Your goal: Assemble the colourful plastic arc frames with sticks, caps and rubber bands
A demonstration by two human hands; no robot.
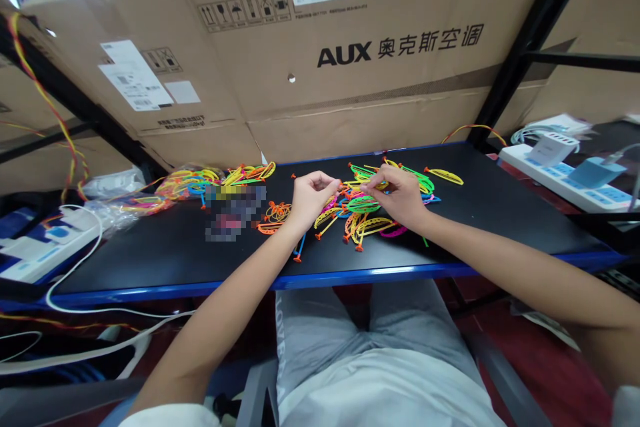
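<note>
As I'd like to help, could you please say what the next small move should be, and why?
Probably ease the right hand towards the left hand: both are pinched above the toy bows and suction-cup arrows, with a small gap between them; what they grip is too small to tell.

A heap of toy bows (pixel 363 204) spreads near the middle of a black, blue-edged surface (pixel 510 213); orange loops (pixel 277 213) lie at nine o'clock from it, a yellow bow (pixel 447 177) at two.
</note>
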